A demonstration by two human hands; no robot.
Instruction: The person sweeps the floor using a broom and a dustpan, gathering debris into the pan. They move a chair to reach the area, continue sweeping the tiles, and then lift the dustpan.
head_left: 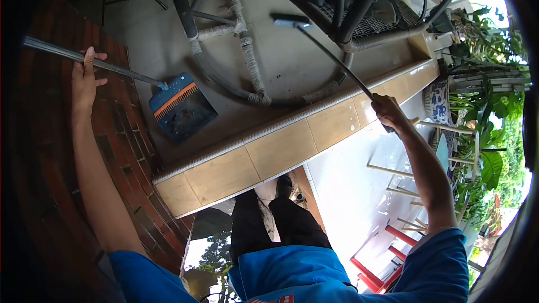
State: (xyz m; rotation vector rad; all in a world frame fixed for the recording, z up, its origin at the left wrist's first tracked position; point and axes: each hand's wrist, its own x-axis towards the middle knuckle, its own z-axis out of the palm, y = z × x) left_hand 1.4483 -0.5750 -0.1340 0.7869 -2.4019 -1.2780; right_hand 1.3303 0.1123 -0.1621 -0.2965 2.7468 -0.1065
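My left hand [85, 81] is at the long metal handle of a dustpan, its fingers partly around the pole and partly stretched out. The blue dustpan [193, 115], with an orange comb of teeth across it, rests on the grey floor beside the brick wall. My right hand [388, 112] is closed around the dark handle of a broom [331, 55]. The broom's head, pale blue with dark bristles, lies on the floor at the upper middle, beyond a round metal base [210, 76] wrapped in places with cord.
A tiled ledge [281, 154] crosses between my legs and the grey floor. The brick wall [112, 129] is on the left. Dark metal furniture [365, 5] stands at the top. Pale-legged stools, red legs [365, 275], a blue-and-white pot [438, 101] and plants are on the right.
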